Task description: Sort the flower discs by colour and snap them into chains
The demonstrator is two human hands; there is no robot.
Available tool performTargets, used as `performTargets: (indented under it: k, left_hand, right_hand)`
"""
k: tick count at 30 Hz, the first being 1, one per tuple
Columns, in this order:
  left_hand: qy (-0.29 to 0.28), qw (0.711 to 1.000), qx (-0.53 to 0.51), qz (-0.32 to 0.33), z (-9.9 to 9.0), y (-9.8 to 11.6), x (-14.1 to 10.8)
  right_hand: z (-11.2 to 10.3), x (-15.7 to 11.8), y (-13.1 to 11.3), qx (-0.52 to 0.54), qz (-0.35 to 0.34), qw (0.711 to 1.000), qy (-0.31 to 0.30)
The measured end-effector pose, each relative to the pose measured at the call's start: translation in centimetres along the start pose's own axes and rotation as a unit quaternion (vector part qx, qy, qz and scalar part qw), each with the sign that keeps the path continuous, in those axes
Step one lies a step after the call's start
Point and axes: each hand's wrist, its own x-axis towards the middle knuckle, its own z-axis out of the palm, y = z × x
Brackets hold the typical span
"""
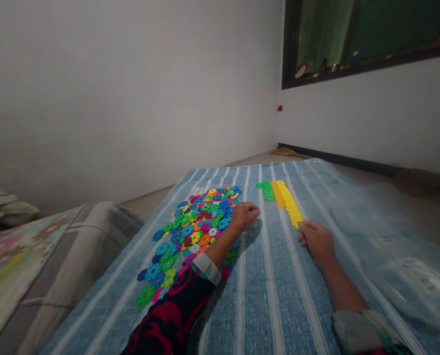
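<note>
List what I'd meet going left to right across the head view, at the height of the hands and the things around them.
Flowered cloth → pile of colored discs → left hand → green row → orange row → yellow row → right hand → clear plastic.

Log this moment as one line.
left hand: curled at right edge of disc pile, contents unclear | right hand: at near end of yellow row | orange row: between yellow row and green row
</note>
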Motion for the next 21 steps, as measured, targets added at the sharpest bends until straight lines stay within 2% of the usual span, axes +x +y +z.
performTargets:
  k: [2, 4, 7, 10, 13, 16, 21]
  left_hand:
    - [-0.008, 1.000, 0.022, 0.018, -3.3, -2.1, -3.0]
    - [-0.021, 0.998, 0.053, 0.002, -6.9, -4.6, -6.0]
    - [-0.025, 0.992, 0.107, -0.058, -12.0, -8.4, -10.0]
    - [-0.047, 0.982, 0.139, -0.116, -15.4, -11.2, -13.0]
    - [-0.039, 0.974, 0.185, -0.123, -16.3, -12.4, -14.9]
    - [-0.031, 0.962, 0.247, -0.115, -15.3, -12.4, -15.7]
    - [-0.031, 0.935, 0.335, -0.111, -13.5, -11.3, -15.7]
  right_hand:
    - [-0.1, -0.1, 0.1, -0.008, 0.001, 1.000, 0.001]
    - [-0.2, -0.3, 0.1, -0.019, -0.003, 1.000, 0.000]
    - [-0.4, -0.6, 0.0, -0.034, -0.008, 0.999, -0.002]
    - [-0.5, -1.1, -0.4, -0.046, -0.007, 0.999, -0.002]
    - [-0.7, -1.5, -1.0, -0.056, -0.011, 0.998, -0.005]
    - [-0.8, -1.8, -1.2, -0.056, -0.025, 0.998, -0.003]
    - [-1.0, -2.1, -1.2, -0.062, -0.021, 0.998, -0.007]
